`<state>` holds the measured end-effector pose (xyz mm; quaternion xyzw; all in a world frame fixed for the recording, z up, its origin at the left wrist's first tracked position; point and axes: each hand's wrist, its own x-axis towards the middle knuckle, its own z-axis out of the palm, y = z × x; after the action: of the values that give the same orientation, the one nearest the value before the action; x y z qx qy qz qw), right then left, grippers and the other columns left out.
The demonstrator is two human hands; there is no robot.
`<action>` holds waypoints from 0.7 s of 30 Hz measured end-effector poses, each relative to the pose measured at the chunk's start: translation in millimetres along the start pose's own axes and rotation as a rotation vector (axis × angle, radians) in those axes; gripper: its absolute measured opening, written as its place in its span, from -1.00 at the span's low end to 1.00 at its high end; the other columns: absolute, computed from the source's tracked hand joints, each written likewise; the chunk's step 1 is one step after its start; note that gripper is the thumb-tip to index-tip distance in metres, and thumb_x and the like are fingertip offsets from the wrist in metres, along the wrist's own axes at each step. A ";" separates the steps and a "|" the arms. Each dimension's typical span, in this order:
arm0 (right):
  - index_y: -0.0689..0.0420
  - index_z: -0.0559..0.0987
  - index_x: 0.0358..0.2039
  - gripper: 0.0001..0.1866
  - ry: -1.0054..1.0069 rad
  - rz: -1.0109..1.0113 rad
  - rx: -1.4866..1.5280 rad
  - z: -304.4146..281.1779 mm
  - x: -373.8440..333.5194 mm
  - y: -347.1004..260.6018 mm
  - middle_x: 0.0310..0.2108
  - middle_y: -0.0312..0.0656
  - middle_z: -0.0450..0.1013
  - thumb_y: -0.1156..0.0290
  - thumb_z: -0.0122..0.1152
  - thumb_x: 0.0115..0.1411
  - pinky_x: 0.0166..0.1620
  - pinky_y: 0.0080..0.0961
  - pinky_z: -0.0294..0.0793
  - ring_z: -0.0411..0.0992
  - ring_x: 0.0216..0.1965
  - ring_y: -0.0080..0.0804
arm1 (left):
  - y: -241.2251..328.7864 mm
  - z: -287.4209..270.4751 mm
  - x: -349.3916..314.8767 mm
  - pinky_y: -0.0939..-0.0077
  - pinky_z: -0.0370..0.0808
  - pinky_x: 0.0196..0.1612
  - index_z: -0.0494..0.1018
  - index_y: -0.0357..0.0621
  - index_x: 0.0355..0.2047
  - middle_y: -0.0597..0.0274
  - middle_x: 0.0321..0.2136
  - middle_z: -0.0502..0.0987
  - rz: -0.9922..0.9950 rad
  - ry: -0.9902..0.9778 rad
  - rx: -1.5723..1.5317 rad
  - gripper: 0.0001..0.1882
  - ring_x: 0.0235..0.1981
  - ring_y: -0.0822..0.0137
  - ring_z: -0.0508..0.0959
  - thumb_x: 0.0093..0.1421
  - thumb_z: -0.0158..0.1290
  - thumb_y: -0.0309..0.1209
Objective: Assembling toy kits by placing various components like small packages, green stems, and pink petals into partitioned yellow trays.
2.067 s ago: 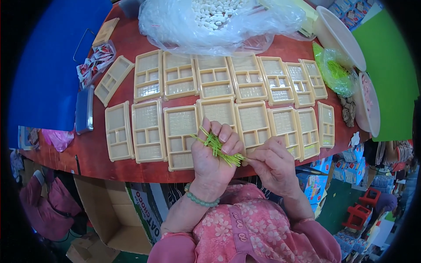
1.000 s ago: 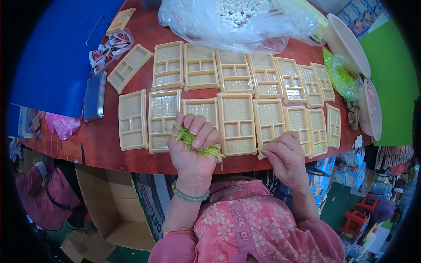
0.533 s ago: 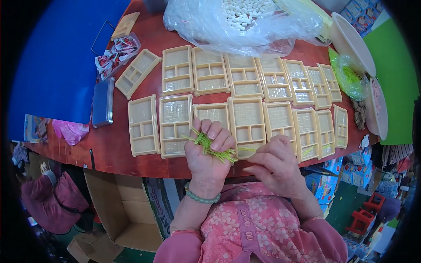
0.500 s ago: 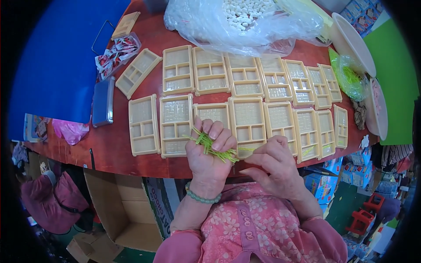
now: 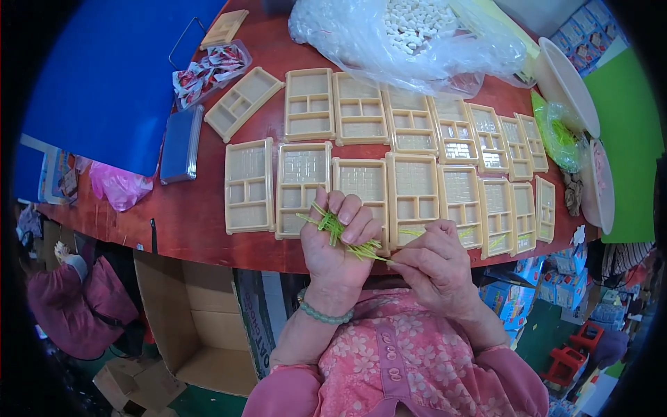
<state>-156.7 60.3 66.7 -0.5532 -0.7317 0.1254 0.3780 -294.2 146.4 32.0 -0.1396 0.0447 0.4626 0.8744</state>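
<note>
My left hand is closed around a bunch of thin bright green strips, which poke out between the fingers and past the palm. Thumb and fingertips of my right hand pinch the end of one green strip reaching out of the bunch. Beyond both hands stand two rows of cream divided trays, each with several compartments. Green strips lie in the front compartments of several near-row trays toward the right, such as this tray. My hands partly cover the near ends of the middle trays.
At the back, a clear plastic bag holds small white pieces. Pale basins and a green bag stand at the right. Left are red-and-white packets, stacked dark flat cases and a pink bag. A cardboard box sits below the table edge.
My right hand has closed in on the bunch and now pinches a strip's end. The whole view has shifted, so the trays appear farther right. My left hand keeps its grip.
</note>
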 end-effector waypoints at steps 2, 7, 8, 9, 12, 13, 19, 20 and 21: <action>0.10 0.53 -0.47 -0.80 0.014 0.010 -0.008 -1.2 -4.5 0.8 -0.52 -0.32 0.43 0.59 0.36 -0.14 -0.19 -0.36 0.25 0.34 -0.49 -0.40 | 4.2 0.4 -1.5 0.62 0.16 -0.61 0.22 -0.05 -0.56 0.36 -0.63 0.23 0.009 -0.001 -0.018 -0.66 -0.72 0.53 0.21 0.37 -0.24 -0.25; 0.10 0.53 -0.47 -0.81 0.049 0.034 -0.016 -5.3 -10.9 2.1 -0.53 -0.31 0.43 0.60 0.34 -0.13 -0.16 -0.34 0.24 0.35 -0.49 -0.38 | 19.7 -3.0 -4.3 0.60 0.18 -0.58 0.26 -0.05 -0.53 0.34 -0.63 0.26 -0.011 -0.027 -0.076 -0.67 -0.70 0.49 0.22 0.36 -0.18 -0.19; 0.11 0.53 -0.47 -0.81 0.044 0.051 -0.052 -6.7 -11.2 3.4 -0.53 -0.30 0.42 0.59 0.34 -0.12 -0.14 -0.34 0.24 0.35 -0.48 -0.37 | 22.8 -0.2 -4.7 0.60 0.18 -0.58 0.26 -0.05 -0.53 0.34 -0.63 0.26 0.026 -0.027 -0.067 -0.68 -0.69 0.50 0.22 0.35 -0.17 -0.20; 0.11 0.53 -0.46 -0.82 0.038 0.067 -0.087 -7.1 -11.0 4.5 -0.54 -0.30 0.42 0.58 0.33 -0.12 -0.13 -0.33 0.24 0.35 -0.47 -0.36 | 26.5 2.0 -5.2 0.60 0.18 -0.58 0.26 -0.05 -0.53 0.35 -0.62 0.27 0.065 -0.025 -0.058 -0.69 -0.69 0.50 0.23 0.34 -0.15 -0.21; 0.12 0.54 -0.45 -0.83 -0.030 0.036 -0.150 1.7 -9.4 16.1 -0.52 -0.29 0.41 0.58 0.32 -0.10 -0.10 -0.32 0.24 0.36 -0.45 -0.35 | 40.6 6.6 -6.8 0.61 0.18 -0.58 0.26 -0.05 -0.52 0.37 -0.62 0.26 0.135 -0.067 -0.049 -0.71 -0.69 0.51 0.24 0.33 -0.13 -0.23; 0.12 0.54 -0.45 -0.83 -0.032 0.035 -0.149 4.5 -7.7 16.6 -0.52 -0.29 0.41 0.58 0.32 -0.10 -0.10 -0.32 0.24 0.36 -0.45 -0.35 | 43.9 4.7 -6.8 0.61 0.17 -0.57 0.26 -0.04 -0.51 0.38 -0.62 0.26 0.139 -0.050 -0.062 -0.72 -0.69 0.52 0.23 0.34 -0.14 -0.24; 0.10 0.55 -0.41 -0.81 -0.161 -0.026 -0.213 17.5 2.0 14.8 -0.45 -0.31 0.42 0.55 0.33 -0.09 -0.06 -0.27 0.20 0.37 -0.38 -0.37 | 50.7 0.3 -9.7 0.61 0.18 -0.56 0.26 -0.05 -0.51 0.38 -0.61 0.25 0.161 -0.030 -0.063 -0.71 -0.67 0.51 0.23 0.35 -0.16 -0.24; 0.09 0.55 -0.40 -0.80 -0.147 -0.022 -0.204 19.5 3.1 14.5 -0.45 -0.31 0.42 0.54 0.33 -0.09 -0.06 -0.27 0.20 0.36 -0.38 -0.37 | 51.7 0.0 -10.1 0.61 0.18 -0.56 0.26 -0.05 -0.51 0.38 -0.61 0.25 0.165 -0.028 -0.064 -0.71 -0.67 0.51 0.23 0.35 -0.16 -0.24; 0.08 0.56 -0.39 -0.80 -0.133 -0.018 -0.196 20.8 4.0 14.3 -0.45 -0.32 0.42 0.53 0.34 -0.09 -0.06 -0.27 0.19 0.36 -0.38 -0.38 | 52.3 0.1 -10.5 0.61 0.18 -0.56 0.26 -0.05 -0.51 0.38 -0.61 0.24 0.163 -0.025 -0.059 -0.71 -0.67 0.51 0.23 0.35 -0.16 -0.23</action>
<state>-161.3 73.9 45.6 -0.5713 -0.7688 0.0862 0.2740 -343.1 166.0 23.7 -0.1554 0.0315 0.5351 0.8298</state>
